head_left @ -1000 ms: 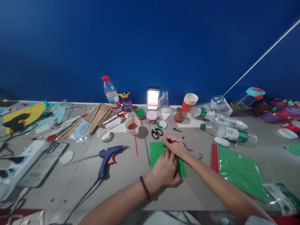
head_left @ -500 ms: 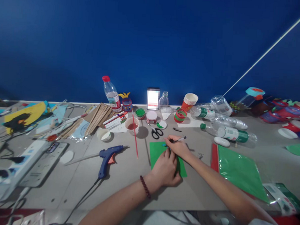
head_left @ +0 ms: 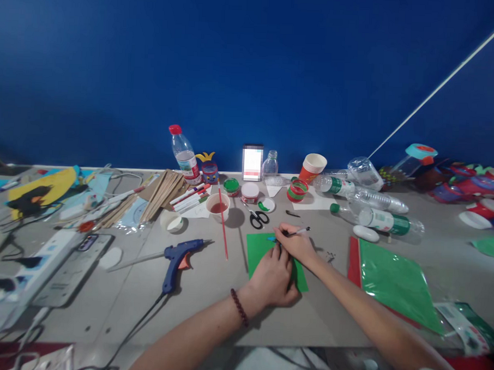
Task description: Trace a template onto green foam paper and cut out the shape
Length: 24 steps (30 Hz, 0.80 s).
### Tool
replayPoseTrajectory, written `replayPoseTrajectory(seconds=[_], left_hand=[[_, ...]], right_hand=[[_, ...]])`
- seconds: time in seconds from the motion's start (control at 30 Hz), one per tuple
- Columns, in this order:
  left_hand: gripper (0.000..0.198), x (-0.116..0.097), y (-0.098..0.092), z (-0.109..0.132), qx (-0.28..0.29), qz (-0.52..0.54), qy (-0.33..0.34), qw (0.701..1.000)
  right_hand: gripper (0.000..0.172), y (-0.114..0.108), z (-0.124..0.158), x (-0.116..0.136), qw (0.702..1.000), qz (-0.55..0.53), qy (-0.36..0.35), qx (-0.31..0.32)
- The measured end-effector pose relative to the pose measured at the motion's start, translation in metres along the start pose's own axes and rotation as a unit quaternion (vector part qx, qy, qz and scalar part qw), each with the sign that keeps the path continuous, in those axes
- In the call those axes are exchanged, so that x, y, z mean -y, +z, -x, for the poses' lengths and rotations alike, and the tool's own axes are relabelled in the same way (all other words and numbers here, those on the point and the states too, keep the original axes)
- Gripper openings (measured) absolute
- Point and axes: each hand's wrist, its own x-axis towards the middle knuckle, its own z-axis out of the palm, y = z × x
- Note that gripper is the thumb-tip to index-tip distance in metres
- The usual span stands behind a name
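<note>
A small green paper sheet (head_left: 257,252) lies flat on the grey table (head_left: 209,303) in front of me. My left hand (head_left: 272,279) rests on it, fingers together and pressed flat, pinning it down. My right hand (head_left: 294,242) is closed around a thin pen (head_left: 301,230) whose tip touches the sheet's far edge, where a small blue mark (head_left: 271,239) shows. Black scissors (head_left: 257,218) lie just beyond the sheet.
A blue glue gun (head_left: 178,259) and a red stick (head_left: 222,223) lie to the left. Paint pots, a cup of red paint (head_left: 218,205), markers and wooden sticks (head_left: 163,189) sit behind. Plastic bottles (head_left: 376,217) and green sheets in plastic (head_left: 394,280) are to the right.
My right hand has shifted the pen slightly right along the sheet's far edge, and a small blue mark has appeared there. My left hand stays put.
</note>
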Motion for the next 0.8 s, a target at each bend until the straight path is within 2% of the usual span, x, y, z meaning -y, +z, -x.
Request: replayPoseTrajectory(seconds=[0.2,0.3,0.37,0.43,0.53,0.8], left_hand=[[0.061,0.003,0.004,0.001,-0.047,0.018,-0.004,0.999],[0.044,0.007,0.0,0.003,-0.069,0.032,0.002,0.997],[0.03,0.01,-0.005,0.005,-0.071,0.037,-0.024,0.997],[0.025,0.012,-0.009,0.006,-0.071,0.037,-0.074,0.994],[0.03,0.015,-0.009,0.005,-0.061,0.036,-0.121,0.99],[0.042,0.025,-0.01,0.002,-0.016,0.049,-0.132,0.99]], right_hand=[[0.037,0.001,0.003,-0.002,1.0,0.011,0.003,-0.016],[0.037,0.002,0.004,-0.002,1.0,0.011,0.0,-0.02],[0.038,0.003,0.004,-0.003,1.0,0.011,0.002,-0.023],[0.039,0.003,0.004,-0.003,1.0,0.013,0.005,-0.027],[0.038,0.003,0.004,-0.003,0.999,0.015,0.01,-0.033],[0.037,0.002,0.006,-0.002,0.999,0.008,0.016,-0.026]])
